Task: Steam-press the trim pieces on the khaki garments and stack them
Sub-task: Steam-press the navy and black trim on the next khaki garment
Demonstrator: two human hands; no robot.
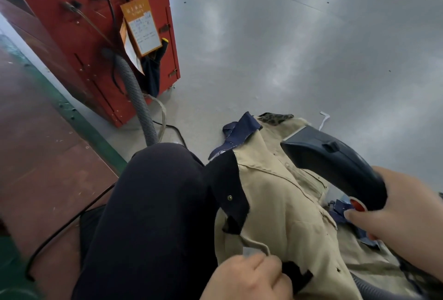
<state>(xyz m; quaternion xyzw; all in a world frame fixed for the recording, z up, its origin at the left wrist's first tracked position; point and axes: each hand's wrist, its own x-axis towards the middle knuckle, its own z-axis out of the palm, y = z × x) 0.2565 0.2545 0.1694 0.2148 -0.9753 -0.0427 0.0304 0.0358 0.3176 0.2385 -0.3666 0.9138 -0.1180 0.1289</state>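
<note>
Progress: I judge we are mid-press on one piece; no pressed stack shows anywhere in the frame, so I take stacking as still ahead.
Khaki garment [275, 206]: draped over my knee [155, 204] at lower centre, running from the middle of the frame down to the bottom edge, dark navy trim [230, 187] along its left border.
Left hand [247, 278]: bottom centre, fingers curled on the garment's lower edge beside a thin khaki loop [255, 244]; I read it as pinching the cloth taut.
Right hand [405, 223]: right edge, wrapped round the handle of the steam iron [335, 168], thumb close to its red button [357, 205].
Iron versus cloth: the head sits over the garment's upper right part, right of the navy trim; whether it touches the fabric I cannot tell.
More pieces: further khaki and blue fabric [374, 259] lies under my right hand, lower right; pressed or not, I cannot say.
Surroundings: red machine [96, 24] with a grey ribbed hose [139, 98] in the upper left.
</note>
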